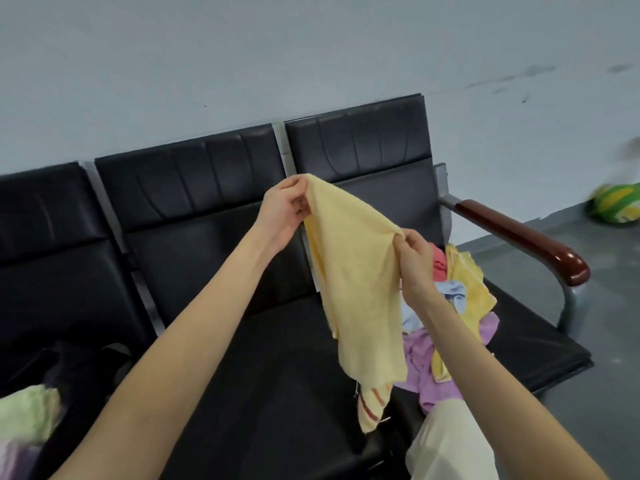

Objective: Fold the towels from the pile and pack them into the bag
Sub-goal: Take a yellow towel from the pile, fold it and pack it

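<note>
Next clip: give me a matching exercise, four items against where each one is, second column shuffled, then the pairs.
Items:
1. yellow towel
2. towel pile
3. green towel
4. ball

Places:
A. on the floor, far right
B. held up by left hand and right hand
C. bottom left corner
D. on the right-hand seat

Pairs: 1-B, 2-D, 3-C, 4-A

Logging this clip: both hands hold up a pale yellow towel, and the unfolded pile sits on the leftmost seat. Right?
Not quite. In the head view the left hand and right hand do hold the yellow towel, but the pile sits on the rightmost seat.
</note>
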Available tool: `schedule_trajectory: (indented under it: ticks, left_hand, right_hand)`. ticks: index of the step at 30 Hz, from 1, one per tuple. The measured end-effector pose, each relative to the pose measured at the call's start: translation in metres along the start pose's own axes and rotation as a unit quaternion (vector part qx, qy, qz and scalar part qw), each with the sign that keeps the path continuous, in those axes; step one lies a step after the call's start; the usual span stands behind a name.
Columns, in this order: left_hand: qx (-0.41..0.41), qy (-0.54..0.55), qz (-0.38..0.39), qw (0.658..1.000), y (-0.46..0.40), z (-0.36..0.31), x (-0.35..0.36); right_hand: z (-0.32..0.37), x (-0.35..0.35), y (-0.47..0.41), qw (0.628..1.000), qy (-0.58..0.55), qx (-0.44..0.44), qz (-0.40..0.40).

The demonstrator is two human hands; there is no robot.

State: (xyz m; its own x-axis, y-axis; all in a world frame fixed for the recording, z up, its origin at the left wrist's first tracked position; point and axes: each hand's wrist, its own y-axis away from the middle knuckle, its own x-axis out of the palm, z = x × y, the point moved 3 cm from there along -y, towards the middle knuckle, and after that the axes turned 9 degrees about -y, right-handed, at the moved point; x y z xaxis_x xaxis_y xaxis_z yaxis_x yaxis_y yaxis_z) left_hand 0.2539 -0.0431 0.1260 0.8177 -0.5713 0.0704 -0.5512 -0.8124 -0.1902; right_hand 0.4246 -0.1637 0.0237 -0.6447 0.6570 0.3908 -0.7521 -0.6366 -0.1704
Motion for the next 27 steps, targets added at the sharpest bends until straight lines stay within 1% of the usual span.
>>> schedule_trajectory:
  ticks: [2, 5, 8, 10, 12, 14, 16, 18, 19, 20, 22, 24, 27]
  left_hand:
    - [-0.019, -0.015, -0.025, 0.999, -0.003, 0.002, -0.016]
    - [-0.066, 0.027, -0.062, 0.996, 0.002, 0.013, -0.037]
    - [-0.103, 0.037, -0.116, 0.987, 0.019, 0.034, -0.067]
    - [-0.128, 0.013, -0.139, 0.982, 0.042, 0.057, -0.094]
    - [-0.164, -0.078, -0.16, 0.97, 0.072, 0.089, -0.128]
    - [-0.2, -0.214, -0.16, 0.943, 0.107, 0.126, -0.164]
    - [-0.23, -0.328, -0.118, 0.909, 0.148, 0.162, -0.192]
    - [-0.266, -0.392, -0.075, 0.877, 0.189, 0.195, -0.212]
    - [-0.281, -0.41, -0.066, 0.865, 0.208, 0.21, -0.222]
    - [-0.293, -0.421, -0.062, 0.856, 0.226, 0.223, -0.228]
    - [-0.313, -0.444, -0.06, 0.838, 0.256, 0.243, -0.24]
    - [-0.32, -0.465, -0.062, 0.823, 0.278, 0.258, -0.251]
    - [-0.318, -0.476, -0.066, 0.817, 0.299, 0.275, -0.269]
  right_hand:
    - [-0.001, 0.01, 0.002, 1.0, -0.002, -0.007, -0.002]
    - [-0.008, 0.028, 0.012, 0.999, 0.023, -0.018, 0.037]
    - [-0.026, 0.045, 0.036, 0.988, 0.092, -0.04, 0.119]
    - [-0.051, 0.052, 0.058, 0.97, 0.157, -0.032, 0.184]
    - [-0.088, 0.054, 0.085, 0.944, 0.221, -0.004, 0.243]
    - [-0.133, 0.054, 0.118, 0.908, 0.287, 0.03, 0.303]
    - [-0.177, 0.051, 0.156, 0.861, 0.344, 0.068, 0.369]
    - [-0.215, 0.043, 0.19, 0.811, 0.38, 0.126, 0.425]
    - [-0.231, 0.037, 0.204, 0.788, 0.395, 0.16, 0.445]
    - [-0.242, 0.032, 0.214, 0.765, 0.412, 0.187, 0.459]
    - [-0.258, 0.027, 0.224, 0.741, 0.436, 0.212, 0.465]
    - [-0.263, 0.029, 0.222, 0.741, 0.455, 0.21, 0.446]
    - [-0.266, 0.042, 0.206, 0.753, 0.492, 0.158, 0.407]
